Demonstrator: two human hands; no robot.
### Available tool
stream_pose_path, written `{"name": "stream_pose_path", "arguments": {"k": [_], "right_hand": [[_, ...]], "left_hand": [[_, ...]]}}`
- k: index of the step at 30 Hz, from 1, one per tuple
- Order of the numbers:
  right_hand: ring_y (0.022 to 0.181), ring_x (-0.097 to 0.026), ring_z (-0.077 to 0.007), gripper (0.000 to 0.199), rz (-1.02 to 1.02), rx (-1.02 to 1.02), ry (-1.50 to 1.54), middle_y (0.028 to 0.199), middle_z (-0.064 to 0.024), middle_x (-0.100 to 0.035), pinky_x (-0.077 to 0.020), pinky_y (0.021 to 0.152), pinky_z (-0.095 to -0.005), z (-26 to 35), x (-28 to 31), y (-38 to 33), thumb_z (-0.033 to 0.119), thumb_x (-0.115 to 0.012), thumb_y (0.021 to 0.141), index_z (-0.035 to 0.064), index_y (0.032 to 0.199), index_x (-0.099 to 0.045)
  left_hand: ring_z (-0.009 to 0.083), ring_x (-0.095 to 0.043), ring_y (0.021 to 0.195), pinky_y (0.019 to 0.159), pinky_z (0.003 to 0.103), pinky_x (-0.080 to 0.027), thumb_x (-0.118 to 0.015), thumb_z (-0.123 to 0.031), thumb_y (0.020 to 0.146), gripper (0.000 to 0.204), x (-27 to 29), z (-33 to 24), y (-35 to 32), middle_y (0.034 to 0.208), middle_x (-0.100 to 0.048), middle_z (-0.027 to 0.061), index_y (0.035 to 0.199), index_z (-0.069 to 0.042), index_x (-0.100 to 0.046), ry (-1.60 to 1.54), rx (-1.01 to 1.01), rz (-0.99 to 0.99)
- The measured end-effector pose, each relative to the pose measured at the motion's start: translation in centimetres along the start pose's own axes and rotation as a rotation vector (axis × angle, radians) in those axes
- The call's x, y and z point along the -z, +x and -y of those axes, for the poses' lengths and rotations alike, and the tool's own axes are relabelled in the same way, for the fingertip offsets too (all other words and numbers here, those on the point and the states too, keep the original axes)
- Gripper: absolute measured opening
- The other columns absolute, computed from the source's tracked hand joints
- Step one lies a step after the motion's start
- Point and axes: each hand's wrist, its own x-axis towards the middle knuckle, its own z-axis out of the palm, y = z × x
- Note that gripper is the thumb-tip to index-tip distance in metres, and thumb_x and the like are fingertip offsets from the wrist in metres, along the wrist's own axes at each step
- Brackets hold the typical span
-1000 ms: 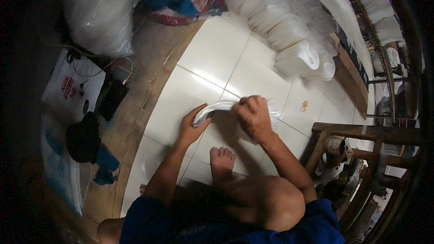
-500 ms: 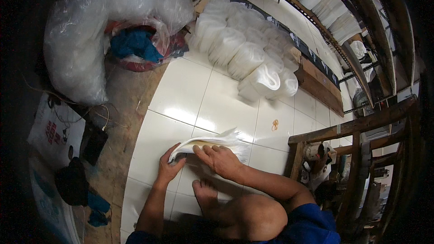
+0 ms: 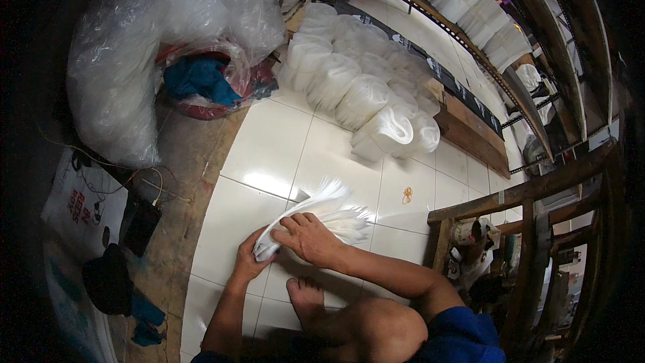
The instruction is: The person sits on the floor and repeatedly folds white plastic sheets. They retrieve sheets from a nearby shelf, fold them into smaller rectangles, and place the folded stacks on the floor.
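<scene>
A bundle of thin white plastic sheets is held just above the tiled floor, curved over, its loose edges fanned out to the far right. My left hand grips its near left end, fingers behind and thumb in front. Over the fold lies my right hand, its fingers closed on the bundle's inner side; the fingertips are partly hidden among the sheets. Farther off on the floor stand several rolled or folded white bundles of similar look, packed close in rows.
Large clear plastic bags and a teal cloth lie at the far left. Brown board borders the tiles. Orange rubber bands lie on the floor. A wooden frame stands at right, with shelving behind. My bare foot is close by.
The bundle's loose edges have fanned wider and its curve has steepened. My right hand has shifted slightly left and its fingers have curled further in; my left hand keeps its grip, a little lower.
</scene>
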Motion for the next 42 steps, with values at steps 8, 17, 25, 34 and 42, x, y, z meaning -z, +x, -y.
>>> {"name": "stream_pose_path", "arguments": {"k": [8,17,25,34,42], "right_hand": [[0.103,-0.055,-0.0282,0.034,0.089,0.120,-0.057,0.109,-0.0098,-0.055,-0.0437,0.088,-0.0429,-0.4,-0.3,0.4,0.018,-0.055,0.081,0.0172,0.115,-0.053],[0.100,-0.054,-0.0274,0.036,-0.072,-0.002,-0.069,0.101,-0.0109,-0.056,-0.0411,0.091,-0.0427,-1.4,1.1,-1.2,0.016,-0.053,0.083,0.0061,0.117,-0.051],[0.109,-0.052,-0.0299,0.041,-0.331,-0.048,-0.137,0.115,-0.0154,-0.053,-0.0303,0.107,-0.0542,-4.3,2.8,-2.9,0.017,-0.053,0.085,0.0089,0.125,-0.048],[0.086,-0.062,-0.0250,0.063,0.008,0.172,-0.227,0.089,-0.0051,-0.057,-0.0397,0.100,-0.0529,-5.6,0.3,-1.8,0.016,-0.052,0.089,0.0180,0.147,-0.028],[0.084,-0.062,-0.0280,0.067,0.167,0.051,-0.121,0.097,-0.0117,-0.057,-0.0500,0.077,-0.0431,-3.3,1.5,-4.1,0.017,-0.048,0.091,0.0185,0.152,-0.021]], "left_hand": [[0.0250,-0.061,0.110,0.095,0.035,-0.048,-0.073,0.000,0.071,0.058,0.0,-0.1,0.5,0.119,-0.064,0.0157,0.126,0.001,-0.055,-0.012,-0.015,0.011],[0.0224,-0.067,0.084,0.076,0.031,-0.052,-0.064,0.004,0.078,0.034,-0.4,0.8,0.0,0.094,-0.069,0.0138,0.112,0.000,-0.062,0.116,-0.043,-0.099],[0.0174,-0.063,0.089,0.081,0.029,-0.048,-0.059,0.007,0.080,0.031,-0.5,-0.3,0.3,0.095,-0.067,0.0116,0.110,0.001,-0.061,0.181,-0.042,-0.040],[0.0286,-0.066,0.094,0.085,0.035,-0.050,-0.061,0.010,0.075,0.043,0.4,-1.0,-0.2,0.101,-0.065,0.0151,0.116,0.001,-0.057,0.259,-0.084,0.070],[0.0271,-0.051,0.123,0.101,0.037,-0.045,-0.065,0.009,0.078,0.073,-0.8,0.0,-0.5,0.133,-0.051,0.0190,0.142,-0.001,-0.033,-0.110,0.102,-0.071]]}}
